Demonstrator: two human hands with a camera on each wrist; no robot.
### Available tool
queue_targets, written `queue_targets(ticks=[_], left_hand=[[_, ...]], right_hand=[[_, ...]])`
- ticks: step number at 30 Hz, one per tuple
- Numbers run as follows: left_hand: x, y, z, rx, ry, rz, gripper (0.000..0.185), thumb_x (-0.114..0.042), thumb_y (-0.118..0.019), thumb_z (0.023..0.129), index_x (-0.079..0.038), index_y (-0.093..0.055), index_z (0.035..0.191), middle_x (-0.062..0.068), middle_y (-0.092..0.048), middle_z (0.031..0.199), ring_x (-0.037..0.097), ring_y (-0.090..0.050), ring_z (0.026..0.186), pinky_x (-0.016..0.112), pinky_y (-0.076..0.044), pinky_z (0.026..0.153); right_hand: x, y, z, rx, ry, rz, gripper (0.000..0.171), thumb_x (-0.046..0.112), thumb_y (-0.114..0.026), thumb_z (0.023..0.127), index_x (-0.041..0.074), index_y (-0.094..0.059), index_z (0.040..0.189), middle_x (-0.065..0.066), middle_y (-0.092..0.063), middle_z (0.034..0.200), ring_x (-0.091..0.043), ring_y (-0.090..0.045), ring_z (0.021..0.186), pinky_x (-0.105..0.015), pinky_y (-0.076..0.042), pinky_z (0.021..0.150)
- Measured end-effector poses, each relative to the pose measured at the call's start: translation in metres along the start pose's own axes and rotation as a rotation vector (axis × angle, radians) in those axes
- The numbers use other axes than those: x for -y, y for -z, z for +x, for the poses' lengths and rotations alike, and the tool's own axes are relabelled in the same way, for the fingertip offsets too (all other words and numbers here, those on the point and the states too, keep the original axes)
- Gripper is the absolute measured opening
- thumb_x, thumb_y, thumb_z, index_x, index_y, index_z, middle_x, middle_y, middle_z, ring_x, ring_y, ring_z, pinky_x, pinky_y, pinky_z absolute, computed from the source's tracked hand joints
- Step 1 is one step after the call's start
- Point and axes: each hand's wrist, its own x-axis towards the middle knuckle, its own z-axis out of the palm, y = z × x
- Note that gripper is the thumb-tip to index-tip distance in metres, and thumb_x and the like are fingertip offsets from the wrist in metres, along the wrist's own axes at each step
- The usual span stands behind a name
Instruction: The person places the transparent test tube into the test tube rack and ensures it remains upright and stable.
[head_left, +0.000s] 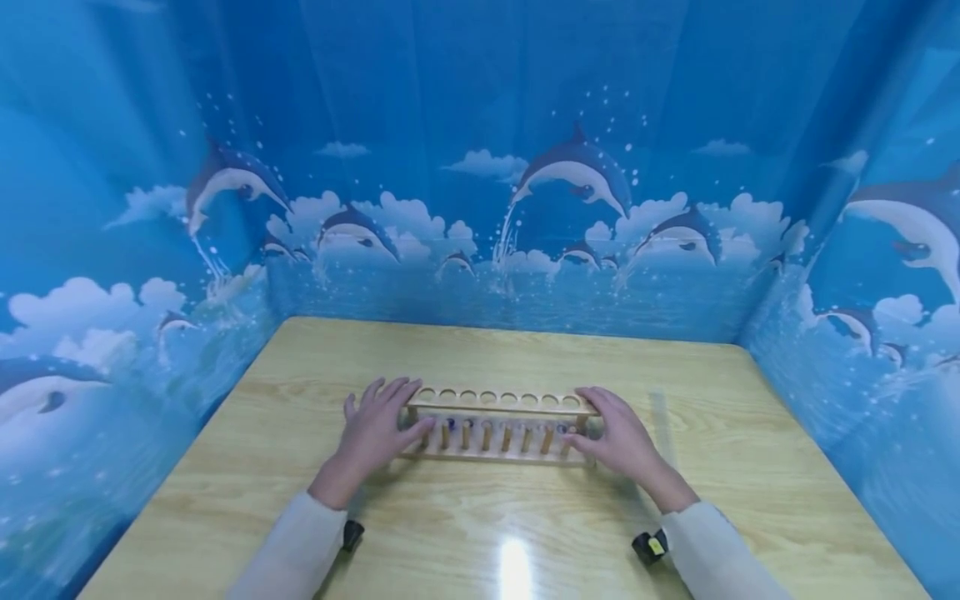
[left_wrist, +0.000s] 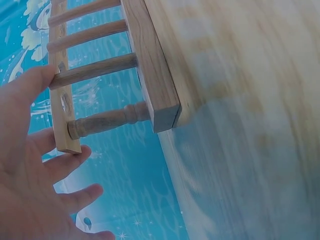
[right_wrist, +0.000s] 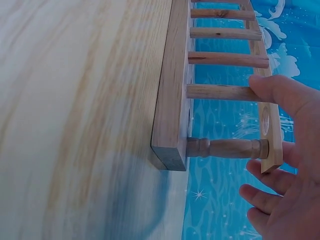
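Note:
A wooden test tube rack [head_left: 498,457] sits crosswise in front of me, with round holes along its top bar and a row of upright pegs in its thick base. My left hand [head_left: 377,427] grips its left end. In the left wrist view the thumb [left_wrist: 37,80] presses at the tip of a peg, the forefinger goes behind the top bar, and the other fingers spread past the end. My right hand [head_left: 618,433] pinches the right end the same way, its thumb [right_wrist: 272,90] against the end peg. Both turned end posts stand beyond the thumbs.
The rack's base is right at the light wood-grain table [head_left: 495,508]. Blue curtains [head_left: 480,100] printed with dolphins hang around its back and sides. A strip of pale tape [head_left: 662,425] lies to the right of the right hand. Black wrist cameras [head_left: 649,547] are below the forearms.

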Motion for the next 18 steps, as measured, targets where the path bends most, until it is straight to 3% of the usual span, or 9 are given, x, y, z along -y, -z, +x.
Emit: queue_targets(ticks=[18], left_hand=[[-0.01,-0.005,-0.005,-0.001,-0.024,0.022,0.073,-0.056,-0.064,0.086,-0.019,-0.045,0.146,0.012,-0.043,0.148,0.043,-0.03,0.138,0.077,-0.008,0.104]], right_hand=[[-0.003,0.008,-0.014,0.023,-0.044,-0.019,0.076,0.038,-0.08,0.079,0.005,-0.048,0.139,-0.018,-0.049,0.141,-0.037,-0.055,0.117,-0.057,-0.045,0.097]])
